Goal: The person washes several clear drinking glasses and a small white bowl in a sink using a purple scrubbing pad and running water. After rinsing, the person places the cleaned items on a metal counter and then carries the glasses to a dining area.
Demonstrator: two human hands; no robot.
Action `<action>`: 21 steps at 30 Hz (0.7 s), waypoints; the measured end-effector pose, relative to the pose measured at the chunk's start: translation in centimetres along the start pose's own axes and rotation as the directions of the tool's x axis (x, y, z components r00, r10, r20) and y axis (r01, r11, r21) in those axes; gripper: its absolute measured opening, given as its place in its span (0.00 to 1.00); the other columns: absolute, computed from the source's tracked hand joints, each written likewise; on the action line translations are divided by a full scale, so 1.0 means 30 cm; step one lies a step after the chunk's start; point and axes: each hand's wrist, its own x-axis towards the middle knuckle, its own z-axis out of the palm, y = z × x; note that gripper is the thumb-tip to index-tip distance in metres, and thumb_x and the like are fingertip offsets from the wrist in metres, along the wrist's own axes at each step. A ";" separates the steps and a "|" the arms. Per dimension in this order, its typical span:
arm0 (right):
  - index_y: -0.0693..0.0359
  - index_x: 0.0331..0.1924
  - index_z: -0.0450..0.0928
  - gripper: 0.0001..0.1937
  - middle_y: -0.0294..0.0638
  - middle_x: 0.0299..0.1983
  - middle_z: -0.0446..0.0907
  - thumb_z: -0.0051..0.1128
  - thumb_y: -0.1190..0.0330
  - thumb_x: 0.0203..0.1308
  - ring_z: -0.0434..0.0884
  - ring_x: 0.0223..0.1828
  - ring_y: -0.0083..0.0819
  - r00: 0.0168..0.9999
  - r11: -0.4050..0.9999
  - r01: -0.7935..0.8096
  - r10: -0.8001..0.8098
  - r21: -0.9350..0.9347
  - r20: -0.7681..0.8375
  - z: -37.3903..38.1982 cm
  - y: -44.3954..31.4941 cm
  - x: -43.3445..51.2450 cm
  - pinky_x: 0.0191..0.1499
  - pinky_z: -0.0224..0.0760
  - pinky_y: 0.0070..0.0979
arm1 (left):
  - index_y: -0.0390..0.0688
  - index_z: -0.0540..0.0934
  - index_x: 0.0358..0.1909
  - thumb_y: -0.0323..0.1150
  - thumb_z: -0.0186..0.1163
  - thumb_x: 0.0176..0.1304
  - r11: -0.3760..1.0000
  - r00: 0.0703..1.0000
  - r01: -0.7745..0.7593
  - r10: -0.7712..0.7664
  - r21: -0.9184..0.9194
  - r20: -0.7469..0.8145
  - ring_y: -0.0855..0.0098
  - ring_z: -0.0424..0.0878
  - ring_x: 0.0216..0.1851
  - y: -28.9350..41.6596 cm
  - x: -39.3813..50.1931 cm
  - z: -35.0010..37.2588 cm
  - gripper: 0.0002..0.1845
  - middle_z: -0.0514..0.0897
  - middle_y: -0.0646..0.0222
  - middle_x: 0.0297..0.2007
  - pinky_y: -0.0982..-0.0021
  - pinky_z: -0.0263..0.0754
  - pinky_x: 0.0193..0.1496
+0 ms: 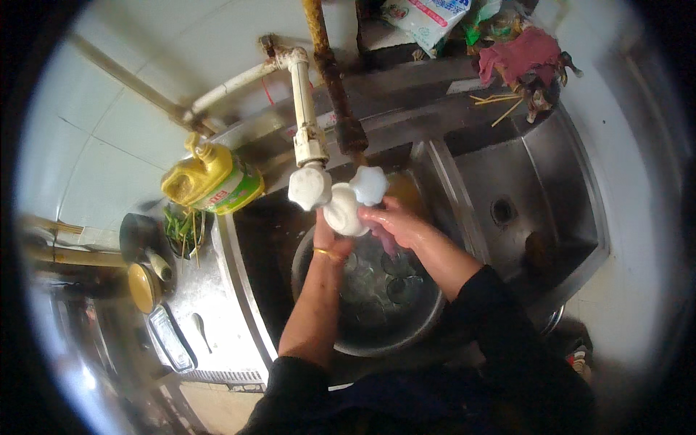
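Observation:
My left hand [331, 239] grips a small white bowl [345, 213] from beneath, below the taps. At the bowl's right side is my right hand [396, 222], holding a wet purple cloth [385, 240] that hangs from its fingers. Two knobs, one white [309, 187] and one bluish white [370, 185], partly cover the bowl. Under both hands a large round metal basin [387, 348] stands in the sink and holds water with several round dishes that show dimly below the surface. The fingers of my left hand are mostly hidden.
A yellow detergent jug [212, 179] stands at the left sink edge. Further left are a pot [136, 239], green vegetables [182, 231], a white spoon [200, 329] and a rectangular tray [172, 338]. A second metal sink basin [503, 179] lies to the right, with a pink cloth [524, 57] behind it.

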 end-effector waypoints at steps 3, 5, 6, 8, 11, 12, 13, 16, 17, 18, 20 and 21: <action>0.63 0.47 0.77 0.18 0.36 0.34 0.80 0.65 0.63 0.54 0.77 0.32 0.24 1.000 0.997 0.015 -0.015 -0.079 0.007 0.025 0.035 -0.073 0.32 0.71 0.23 | 0.45 0.73 0.57 0.47 0.44 0.71 0.999 1.000 0.000 0.002 0.053 -0.026 0.61 0.78 0.52 -0.015 0.005 -0.053 0.22 0.80 0.66 0.51 0.59 0.74 0.56; 0.63 0.43 0.79 0.15 0.36 0.32 0.80 0.64 0.65 0.53 0.76 0.32 0.22 0.989 0.971 0.136 -0.146 -0.195 -0.036 0.025 0.078 -0.068 0.33 0.71 0.24 | 0.45 0.74 0.54 0.48 0.48 0.70 0.989 1.000 -0.009 0.010 0.148 -0.006 0.64 0.79 0.49 0.006 -0.007 -0.028 0.21 0.81 0.68 0.48 0.61 0.74 0.53; 0.64 0.40 0.81 0.12 0.37 0.32 0.81 0.63 0.66 0.54 0.78 0.33 0.23 0.991 0.908 0.041 -0.090 -0.417 -0.097 0.055 0.024 -0.101 0.38 0.73 0.27 | 0.46 0.74 0.53 0.49 0.49 0.70 0.976 1.000 -0.014 0.014 0.218 0.004 0.66 0.79 0.48 0.037 -0.013 -0.040 0.20 0.81 0.69 0.47 0.61 0.74 0.52; 0.65 0.42 0.81 0.14 0.42 0.37 0.85 0.60 0.64 0.57 0.82 0.39 0.29 0.935 0.799 0.325 -0.351 -0.506 0.045 0.064 0.056 -0.089 0.45 0.74 0.32 | 0.47 0.76 0.47 0.48 0.54 0.68 0.915 0.993 0.002 -0.051 0.402 0.110 0.70 0.80 0.42 0.068 -0.027 -0.009 0.16 0.82 0.71 0.41 0.64 0.75 0.47; 0.65 0.40 0.81 0.15 0.42 0.34 0.84 0.62 0.62 0.54 0.81 0.34 0.28 0.897 0.755 0.397 -0.440 -0.523 0.046 0.138 0.125 -0.090 0.38 0.74 0.30 | 0.43 0.77 0.44 0.42 0.51 0.68 0.780 0.995 -0.035 -0.031 0.625 0.094 0.68 0.81 0.35 0.203 -0.022 -0.115 0.14 0.82 0.68 0.35 0.62 0.78 0.39; 0.66 0.40 0.80 0.15 0.40 0.29 0.82 0.62 0.63 0.53 0.79 0.30 0.26 0.919 0.828 0.390 -0.378 -0.403 0.111 0.125 0.135 -0.128 0.31 0.73 0.29 | 0.41 0.77 0.46 0.42 0.50 0.69 0.768 0.992 0.004 -0.083 0.640 0.093 0.66 0.82 0.38 0.216 -0.007 -0.100 0.16 0.83 0.65 0.39 0.61 0.78 0.41; 0.67 0.40 0.79 0.15 0.38 0.25 0.79 0.61 0.65 0.53 0.78 0.26 0.25 0.852 0.830 0.491 -0.521 -0.264 -0.052 0.140 0.147 -0.231 0.27 0.71 0.28 | 0.39 0.77 0.49 0.41 0.50 0.69 0.756 0.988 0.042 -0.129 0.653 0.086 0.63 0.82 0.42 0.233 0.000 -0.103 0.18 0.83 0.63 0.42 0.60 0.78 0.44; 0.68 0.39 0.78 0.13 0.43 0.27 0.79 0.62 0.67 0.53 0.80 0.28 0.29 0.911 0.927 0.358 -0.372 -0.106 -0.178 0.067 0.118 -0.511 0.29 0.73 0.29 | 0.37 0.77 0.49 0.43 0.52 0.69 -0.105 0.980 -0.183 0.064 0.978 0.190 0.65 0.81 0.38 0.273 0.069 -0.141 0.19 0.82 0.65 0.39 0.62 0.77 0.43; 0.65 0.40 0.78 0.14 0.43 0.31 0.80 0.64 0.65 0.53 0.80 0.32 0.29 0.804 0.851 0.487 -0.524 -0.194 -0.282 0.007 0.172 -0.579 0.34 0.74 0.29 | 0.39 0.76 0.50 0.43 0.53 0.69 -0.628 0.935 -0.315 -0.077 0.711 0.346 0.63 0.81 0.37 0.297 0.091 -0.178 0.18 0.82 0.66 0.39 0.63 0.76 0.44; 0.63 0.41 0.78 0.16 0.43 0.35 0.81 0.65 0.63 0.53 0.80 0.36 0.30 0.669 0.756 0.585 -0.655 -0.294 -0.352 -0.045 0.226 -0.662 0.38 0.75 0.30 | 0.41 0.76 0.50 0.43 0.54 0.68 -0.926 0.855 -0.326 -0.203 0.191 0.477 0.62 0.80 0.37 0.341 0.094 -0.230 0.17 0.82 0.66 0.38 0.64 0.75 0.44; 0.63 0.39 0.79 0.14 0.41 0.34 0.82 0.66 0.64 0.53 0.80 0.35 0.28 0.563 0.758 0.551 -0.647 -0.350 -0.514 -0.189 0.305 -0.970 0.39 0.75 0.31 | 0.41 0.75 0.52 0.43 0.55 0.67 -0.819 0.937 -0.269 -0.101 0.508 0.333 0.62 0.80 0.38 0.304 0.037 -0.290 0.18 0.81 0.66 0.40 0.64 0.75 0.45; 0.64 0.39 0.79 0.14 0.40 0.32 0.81 0.66 0.63 0.54 0.80 0.34 0.28 0.506 0.812 0.437 -0.577 -0.387 -0.641 -0.247 0.350 -1.130 0.39 0.75 0.31 | 0.41 0.75 0.53 0.43 0.55 0.67 -0.622 0.983 -0.161 -0.029 0.766 0.183 0.62 0.79 0.39 0.270 -0.002 -0.326 0.19 0.80 0.65 0.41 0.64 0.75 0.45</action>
